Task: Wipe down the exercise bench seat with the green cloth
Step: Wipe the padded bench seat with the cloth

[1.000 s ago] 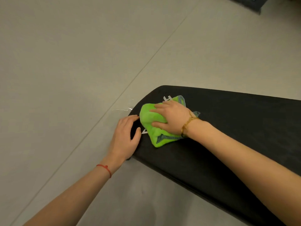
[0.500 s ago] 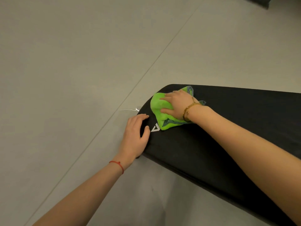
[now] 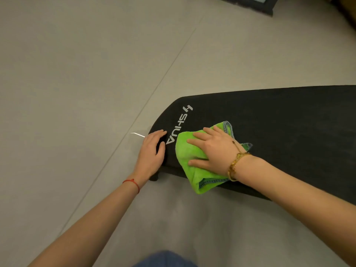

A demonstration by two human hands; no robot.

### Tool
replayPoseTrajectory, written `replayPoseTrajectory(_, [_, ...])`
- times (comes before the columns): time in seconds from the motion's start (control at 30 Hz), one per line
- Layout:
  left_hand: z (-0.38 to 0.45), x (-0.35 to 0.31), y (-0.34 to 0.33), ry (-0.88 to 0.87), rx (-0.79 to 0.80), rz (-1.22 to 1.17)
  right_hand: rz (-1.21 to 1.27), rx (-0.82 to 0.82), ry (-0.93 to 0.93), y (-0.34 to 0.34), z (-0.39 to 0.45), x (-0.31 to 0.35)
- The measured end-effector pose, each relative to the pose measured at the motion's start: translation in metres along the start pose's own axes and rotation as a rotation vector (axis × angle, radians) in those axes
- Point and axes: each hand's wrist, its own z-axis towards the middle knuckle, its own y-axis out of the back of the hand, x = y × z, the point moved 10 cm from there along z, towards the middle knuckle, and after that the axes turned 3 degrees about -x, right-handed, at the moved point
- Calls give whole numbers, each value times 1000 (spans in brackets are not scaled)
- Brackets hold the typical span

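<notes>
A black padded bench seat [image 3: 279, 122] with white lettering near its rounded end runs from centre to the right edge. A bunched green cloth [image 3: 189, 157] with blue stitched edges lies on the seat's near edge, partly hanging over it. My right hand [image 3: 213, 151] lies flat on the cloth with fingers spread, pressing it onto the seat. My left hand [image 3: 153, 153] rests on the seat's rounded end, left of the lettering, thumb on the top surface and fingers at the edge.
Grey floor [image 3: 77, 93] with a seam line surrounds the bench. A small white strip [image 3: 137, 134] lies on the floor just left of the bench end. A dark mat or frame [image 3: 256, 4] sits at the top right. Blue fabric [image 3: 165, 260] shows at the bottom edge.
My right hand has slid the cloth back toward the seat's near edge, uncovering the white lettering. My left hand has kept its place on the bench end.
</notes>
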Motion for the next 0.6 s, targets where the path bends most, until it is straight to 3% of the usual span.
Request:
replayPoseTrajectory(0.23, [-1, 5, -2, -51, 30, 18, -7, 1, -8, -10, 41, 20])
replayPoseTrajectory(0.47, [-2, 1, -3, 2, 34, 9, 49, -63, -210, 19, -62, -55])
replayPoseTrajectory(0.6, [-5, -26, -10, -41, 50, -23, -8, -59, -336, 24, -69, -73])
